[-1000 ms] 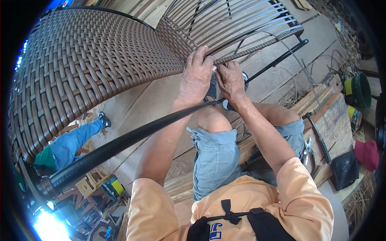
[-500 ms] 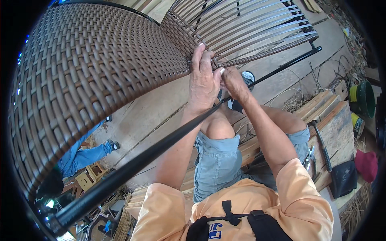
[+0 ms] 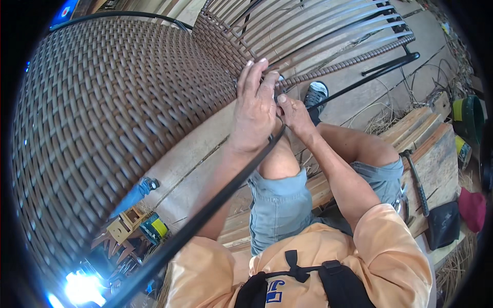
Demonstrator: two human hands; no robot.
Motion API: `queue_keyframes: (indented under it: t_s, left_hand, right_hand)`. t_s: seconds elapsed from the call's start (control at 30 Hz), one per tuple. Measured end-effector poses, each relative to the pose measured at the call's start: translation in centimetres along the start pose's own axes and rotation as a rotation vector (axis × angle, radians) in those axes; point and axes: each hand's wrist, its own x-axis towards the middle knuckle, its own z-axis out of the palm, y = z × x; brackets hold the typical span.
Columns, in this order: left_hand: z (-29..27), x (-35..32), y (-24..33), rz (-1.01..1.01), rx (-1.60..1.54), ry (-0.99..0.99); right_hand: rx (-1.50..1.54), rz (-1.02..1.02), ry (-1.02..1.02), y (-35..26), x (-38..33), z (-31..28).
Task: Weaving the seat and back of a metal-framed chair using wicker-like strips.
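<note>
A brown woven wicker chair lies across the left and top of the view. Its finished panel meets an unfinished section of spaced strips, edged by a wrapped rim. At the corner between them, my left hand rests with fingers stretched out against the weave. Just right of it and a little lower, my right hand is closed in a pinch. What its fingers hold is hidden. The chair's black metal tube crosses over my left forearm.
A hammer lies on the wooden planks at right, near a black pouch and a dark red cloth item. Green buckets stand beyond. At lower left are a glaring light and another person's jeans leg.
My right hand has come down slightly from the chair corner. The fingers of my left hand have spread more. The chair has shifted in view, and a bright glare has grown at lower left.
</note>
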Motion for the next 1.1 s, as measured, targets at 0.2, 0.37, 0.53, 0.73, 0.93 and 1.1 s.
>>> queue_keyframes:
  t_s: [0.2,0.37,0.53,0.73,0.93,1.1]
  left_hand:
    - [-0.1,0.4,-1.1,0.086,0.025,0.005]
    - [-0.1,0.8,-0.9,0.041,0.058,0.041]
    - [0.4,0.7,-0.8,0.084,0.039,0.104]
    - [0.1,0.4,-1.0,0.143,-0.111,0.126]
    - [-0.6,1.5,0.0,-0.173,-0.355,0.249]
    - [-0.9,4.8,0.0,-0.081,-0.158,0.294]
  right_hand:
    - [-0.077,0.120,0.011,-2.9,-3.4,-0.6]
    - [-0.065,0.034,0.060,-5.9,-7.0,-0.1]
    - [-0.323,-0.158,0.060,-9.1,-7.9,-0.3]
    - [-0.093,0.012,-0.174,-16.8,-7.2,-0.6]
    - [0.580,0.025,-0.469,-15.7,-9.7,-0.7]
    - [0.775,0.159,-0.093,-9.2,-5.1,-3.6]
